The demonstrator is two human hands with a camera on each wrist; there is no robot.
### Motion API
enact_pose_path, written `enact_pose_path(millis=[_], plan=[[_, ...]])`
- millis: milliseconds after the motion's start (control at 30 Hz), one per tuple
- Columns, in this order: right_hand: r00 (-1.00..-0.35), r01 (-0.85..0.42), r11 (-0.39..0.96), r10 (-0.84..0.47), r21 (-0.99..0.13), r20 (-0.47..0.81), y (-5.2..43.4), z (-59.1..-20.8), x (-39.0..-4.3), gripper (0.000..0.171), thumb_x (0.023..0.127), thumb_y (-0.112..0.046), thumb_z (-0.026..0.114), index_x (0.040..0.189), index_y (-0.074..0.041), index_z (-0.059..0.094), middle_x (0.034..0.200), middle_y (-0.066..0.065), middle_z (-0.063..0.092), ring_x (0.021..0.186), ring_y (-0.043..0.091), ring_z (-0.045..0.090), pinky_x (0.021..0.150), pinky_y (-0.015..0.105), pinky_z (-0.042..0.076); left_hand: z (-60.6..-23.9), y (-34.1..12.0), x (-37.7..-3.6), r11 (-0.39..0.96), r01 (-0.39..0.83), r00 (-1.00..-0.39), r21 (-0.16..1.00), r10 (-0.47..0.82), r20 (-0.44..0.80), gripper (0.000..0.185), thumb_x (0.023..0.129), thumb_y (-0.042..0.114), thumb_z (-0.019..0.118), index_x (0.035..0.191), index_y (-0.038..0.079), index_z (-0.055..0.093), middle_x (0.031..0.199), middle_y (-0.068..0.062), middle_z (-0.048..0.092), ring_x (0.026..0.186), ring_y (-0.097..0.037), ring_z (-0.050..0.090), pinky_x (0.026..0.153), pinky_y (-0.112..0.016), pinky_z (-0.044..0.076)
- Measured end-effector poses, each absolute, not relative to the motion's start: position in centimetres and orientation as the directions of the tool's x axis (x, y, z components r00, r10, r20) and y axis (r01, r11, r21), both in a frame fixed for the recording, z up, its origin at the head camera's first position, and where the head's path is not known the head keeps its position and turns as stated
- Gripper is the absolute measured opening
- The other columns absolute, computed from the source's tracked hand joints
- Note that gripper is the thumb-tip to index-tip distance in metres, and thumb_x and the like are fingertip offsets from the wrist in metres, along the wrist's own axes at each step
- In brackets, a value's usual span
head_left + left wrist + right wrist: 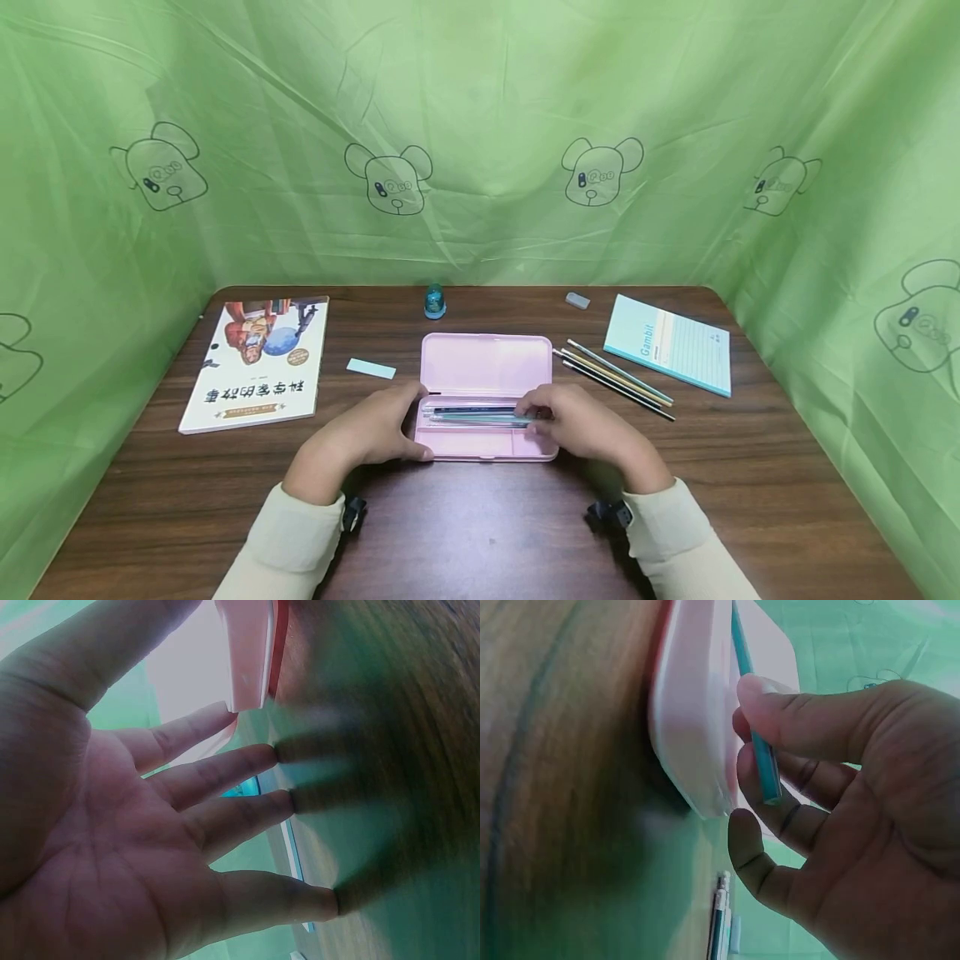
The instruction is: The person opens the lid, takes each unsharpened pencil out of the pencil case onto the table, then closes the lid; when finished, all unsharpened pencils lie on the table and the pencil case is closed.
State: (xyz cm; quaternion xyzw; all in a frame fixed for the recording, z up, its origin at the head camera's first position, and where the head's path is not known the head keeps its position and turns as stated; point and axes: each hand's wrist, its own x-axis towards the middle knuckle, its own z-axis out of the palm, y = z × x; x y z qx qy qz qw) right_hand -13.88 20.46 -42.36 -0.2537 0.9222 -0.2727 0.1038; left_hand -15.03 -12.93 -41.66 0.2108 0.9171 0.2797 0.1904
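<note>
At far left a book [257,364] lies flat on the table [465,533], w/ a small pale blue slip [371,368] just beside it toward the centre. The left hand [375,429] is laid at the left end of the open pink pencil case [486,392]; fingers are spread and straight in the left wrist view, nothing gripped, the case only steadied. The case sits mid-table, lid folded back flat, pens already lying lengthwise in the tray. A small teal item [435,302] stands behind it near the back edge; what it is can't be told. At the case's right end a teal pen [754,720] is pinched by the right hand [573,421] between thumb and forefingers, its length already over the tray. Judged step: the pen is being settled in among the others. Next move would call for release w/o rolling the neighbours, then a reach right. There, loose pencils [618,380] lie just beside the case, then a light blue notebook [671,343], w/ a grey eraser [577,300] behind.
</note>
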Motion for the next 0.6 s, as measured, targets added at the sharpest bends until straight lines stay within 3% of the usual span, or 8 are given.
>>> enact_pose_path(millis=[333,600], plan=[[-0.907,-0.276,0.697,-0.416,-0.662,-0.059,23.6,-41.0,-13.5,0.016,0.102,-0.003,0.078,0.114,-0.012,0.082,0.099,-0.002,0.075,0.092,0.012,0.064,0.083,0.030,0.056,-42.2,-12.8,-15.0,0.760,0.264,-0.839,0.594,0.485,-0.248,0.079,0.081,0.033,0.103,0.142,0.004,0.061,0.132,-0.013,0.071,0.121,-0.027,0.067,0.114,-0.052,0.054],[-0.960,-0.206,0.759,-0.280,-0.618,-0.024,29.3,-40.1,-12.5,0.018,0.100,-0.008,0.082,0.115,-0.018,0.082,0.099,-0.005,0.075,0.094,0.011,0.065,0.083,0.027,0.057,-41.8,-12.9,-15.0,0.765,0.246,-0.840,0.595,0.474,-0.263,0.085,0.082,0.033,0.102,0.148,0.002,0.059,0.143,-0.017,0.068,0.131,-0.031,0.065,0.120,-0.054,0.051]])
